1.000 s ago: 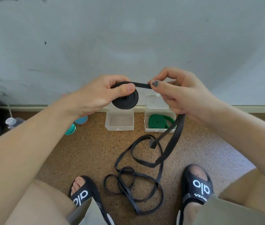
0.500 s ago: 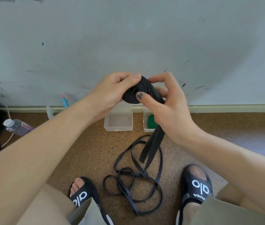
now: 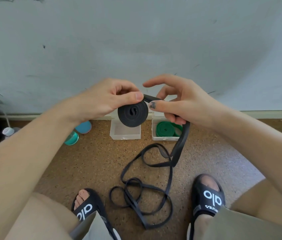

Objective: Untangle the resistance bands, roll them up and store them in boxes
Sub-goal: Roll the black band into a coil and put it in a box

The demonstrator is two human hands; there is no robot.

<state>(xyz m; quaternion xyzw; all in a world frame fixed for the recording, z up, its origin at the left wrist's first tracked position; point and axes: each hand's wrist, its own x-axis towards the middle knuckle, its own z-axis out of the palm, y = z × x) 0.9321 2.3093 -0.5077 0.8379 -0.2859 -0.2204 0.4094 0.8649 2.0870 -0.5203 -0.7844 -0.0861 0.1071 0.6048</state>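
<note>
My left hand (image 3: 109, 101) pinches a flat black coil (image 3: 133, 115), the rolled part of a black resistance band, held in the air with its spiral facing me. My right hand (image 3: 181, 104) holds the band's free strip just right of the coil, thumb on top, index finger raised. From that hand the loose band (image 3: 180, 146) hangs down and lies in tangled loops (image 3: 142, 193) on the floor between my feet. An empty clear box (image 3: 125, 135) stands by the wall. A second clear box (image 3: 154, 135) holds a rolled green band (image 3: 164, 129).
Brown speckled floor meets a pale wall with a skirting board. A teal cup (image 3: 71, 138) and a blue lid (image 3: 84, 127) lie left of the boxes, a bottle (image 3: 8, 131) and dark bag further left. My feet in black slides (image 3: 209, 196) flank the loops.
The coil has turned so its flat spiral faces me. My right hand has slid rightward along the strip, away from the coil, and the green band's box is uncovered again.
</note>
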